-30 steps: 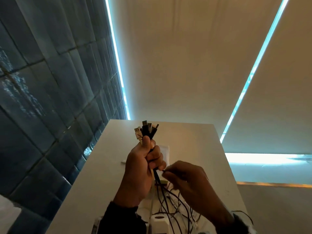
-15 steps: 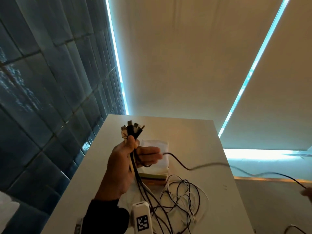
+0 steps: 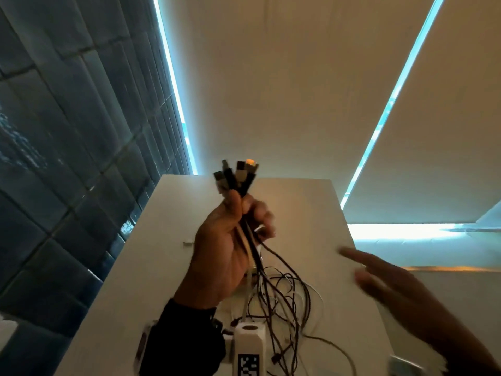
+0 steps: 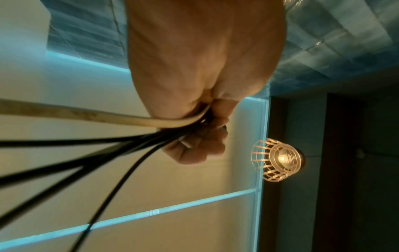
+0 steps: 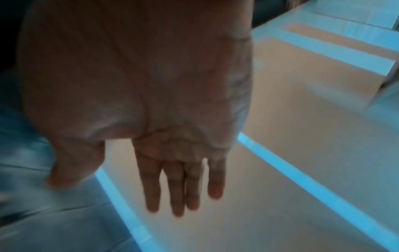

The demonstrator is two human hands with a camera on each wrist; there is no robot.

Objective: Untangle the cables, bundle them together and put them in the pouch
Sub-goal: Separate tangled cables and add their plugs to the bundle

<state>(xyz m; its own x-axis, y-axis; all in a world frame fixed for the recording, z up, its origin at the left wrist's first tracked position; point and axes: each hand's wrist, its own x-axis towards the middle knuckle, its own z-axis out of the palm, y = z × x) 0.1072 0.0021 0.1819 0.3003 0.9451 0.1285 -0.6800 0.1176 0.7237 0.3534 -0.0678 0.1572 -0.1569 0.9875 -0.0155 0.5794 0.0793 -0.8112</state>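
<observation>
My left hand (image 3: 233,234) is raised above the white table (image 3: 151,267) and grips a bundle of black and white cables (image 3: 252,245) just below their plugs (image 3: 235,175), which stick up from the fist. The cables' loose lengths hang down into a tangled heap (image 3: 282,308) on the table. In the left wrist view the fingers (image 4: 194,146) curl round several black cables and one pale cable (image 4: 86,114). My right hand (image 3: 390,283) hovers at the right, fingers straight and spread, holding nothing; the right wrist view shows its bare fingers (image 5: 179,184). The pouch is hidden behind the left hand.
A dark tiled wall (image 3: 67,158) runs along the table's left side. Roller blinds (image 3: 271,90) with bright gaps hang beyond the far edge. A caged lamp (image 4: 278,158) shows in the left wrist view. The table's right edge lies beside my right hand.
My right hand pulled one black cable out far to the right, then let it go and has swung back in, fingers straight. The left hand lifted the bundle slightly.
</observation>
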